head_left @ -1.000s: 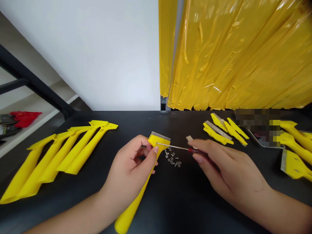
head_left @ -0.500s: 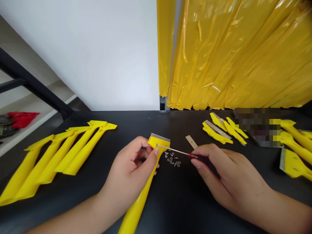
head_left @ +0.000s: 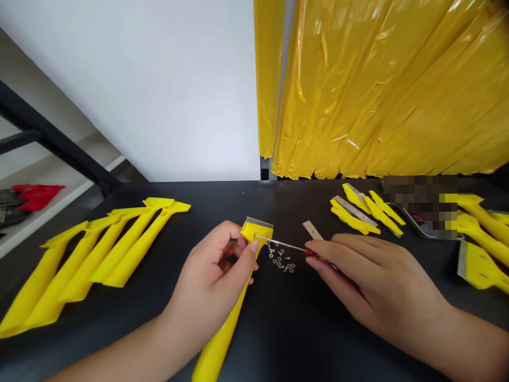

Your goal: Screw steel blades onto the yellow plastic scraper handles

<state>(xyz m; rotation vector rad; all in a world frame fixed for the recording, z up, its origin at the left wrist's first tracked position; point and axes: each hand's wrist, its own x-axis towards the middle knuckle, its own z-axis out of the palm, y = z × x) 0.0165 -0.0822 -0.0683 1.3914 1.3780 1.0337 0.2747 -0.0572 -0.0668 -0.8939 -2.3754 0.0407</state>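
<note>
A yellow scraper (head_left: 226, 337) with a metal blade along its head slants up from the bottom edge. My left hand (head_left: 217, 276) is closed around it just below the head, thumb on the near face. My right hand (head_left: 377, 286) grips a screwdriver (head_left: 286, 244) by its dark red handle, mostly hidden in the fingers. The thin shaft reaches left, its tip at a hole or screw in the scraper's head. Small screws and nuts (head_left: 280, 260) lie loose on the table between the hands. Beyond my right fingers rests a flat metal blade (head_left: 312, 229).
Several yellow scraper handles (head_left: 131, 239) lie side by side at left on the black table (head_left: 222, 201). Yellow head pieces and blades (head_left: 363, 209) are heaped at back right. Further right are bladed scrapers (head_left: 479, 265) beside a partly blurred tray (head_left: 431, 233). Yellow plastic sheeting (head_left: 389, 90) hangs behind.
The scraper's head has turned slightly, and its right end sits a little further left. My right hand has rolled around the screwdriver handle, while the tip stays on the head.
</note>
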